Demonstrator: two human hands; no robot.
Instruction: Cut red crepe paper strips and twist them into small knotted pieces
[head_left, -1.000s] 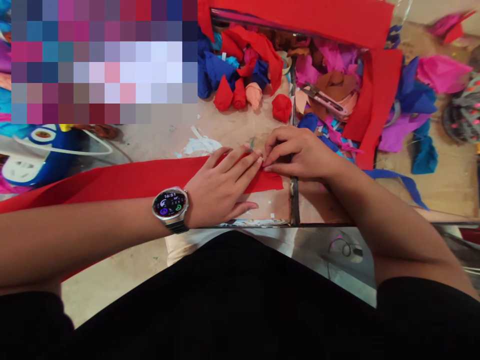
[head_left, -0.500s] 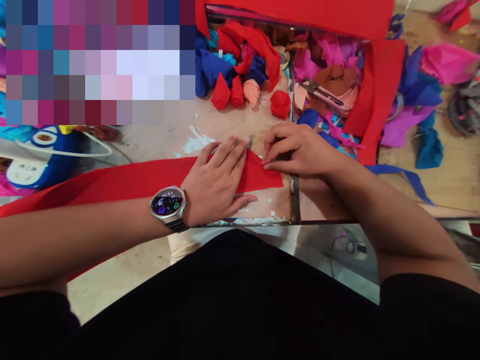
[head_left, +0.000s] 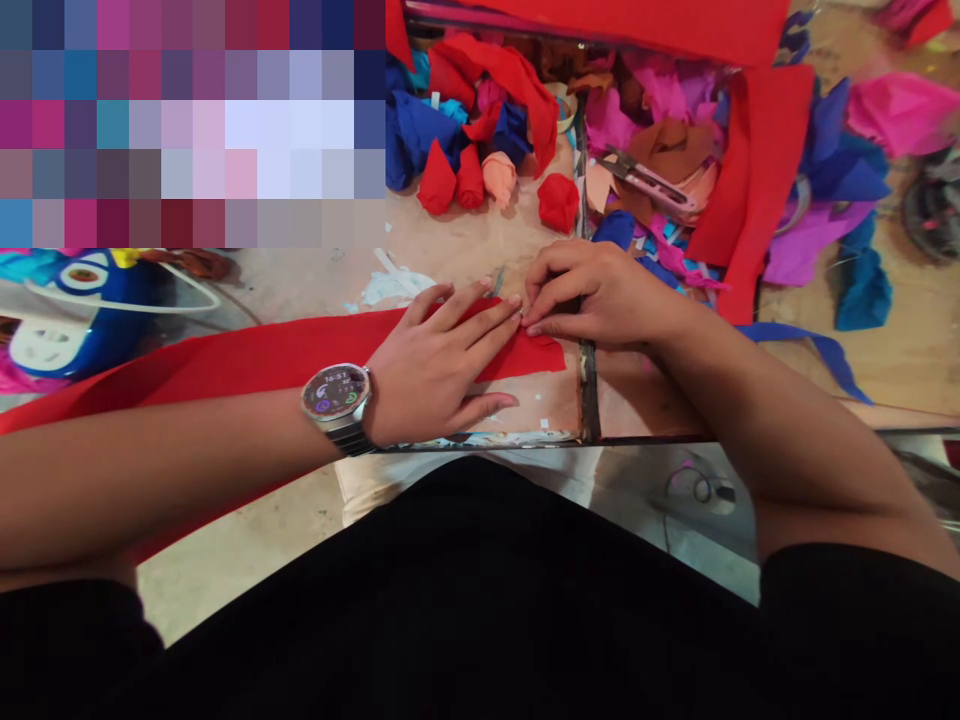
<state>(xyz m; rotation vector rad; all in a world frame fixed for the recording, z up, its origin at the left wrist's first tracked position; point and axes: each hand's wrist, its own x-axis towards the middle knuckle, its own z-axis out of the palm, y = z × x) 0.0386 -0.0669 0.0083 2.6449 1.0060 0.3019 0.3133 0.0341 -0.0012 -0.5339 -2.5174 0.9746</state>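
Note:
A long red crepe paper strip (head_left: 255, 360) runs across the worktop from the left and ends near the black table seam. My left hand (head_left: 431, 365) lies flat over it, fingers spread, with a watch on the wrist. At the strip's right end, my right hand (head_left: 589, 295) has thumb and fingers pinched on its upper edge, beside the left fingertips. The pinched bit of paper is mostly covered by those fingers. Just beyond the hands sit a rolled red paper piece (head_left: 559, 203) and a peach rolled piece (head_left: 499, 178).
A pink cutter knife (head_left: 652, 185) lies on paper scraps at the back right. More red strips (head_left: 742, 190) and blue paper (head_left: 840, 140) lie beyond. At left stands a blue and white device (head_left: 82, 320) with a white cord. The table's front edge is close to my body.
My left fingers have shifted right along the strip and now reach the right fingertips. The strip's right end has puckered slightly at the pinch. My right hand stays nearly in place.

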